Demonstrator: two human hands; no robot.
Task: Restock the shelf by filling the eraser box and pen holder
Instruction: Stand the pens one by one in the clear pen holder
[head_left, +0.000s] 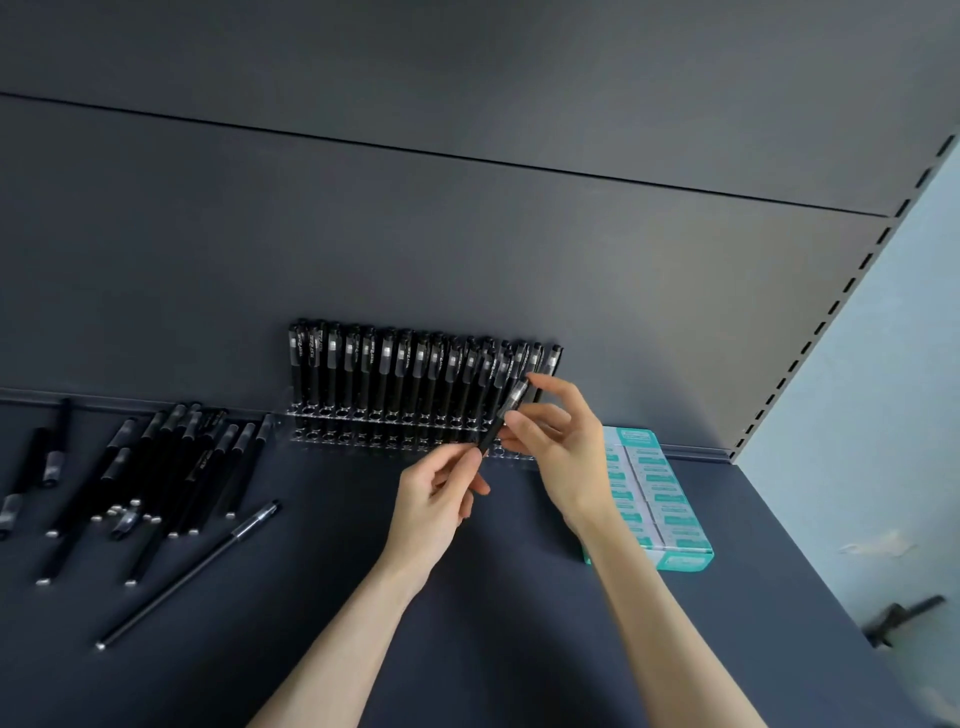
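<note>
Both hands meet at centre frame on one black pen, tilted, cap end up. Left hand pinches its lower end btw thumb & fingers; right hand pinches the barrel nr the cap. Pen sits just in front of the right end of the clear pen holder, which is lined w/ upright pens. Teal eraser box at right looks full, partly hidden by the wrist. Loose pens lie scattered at left on the shelf.
</note>
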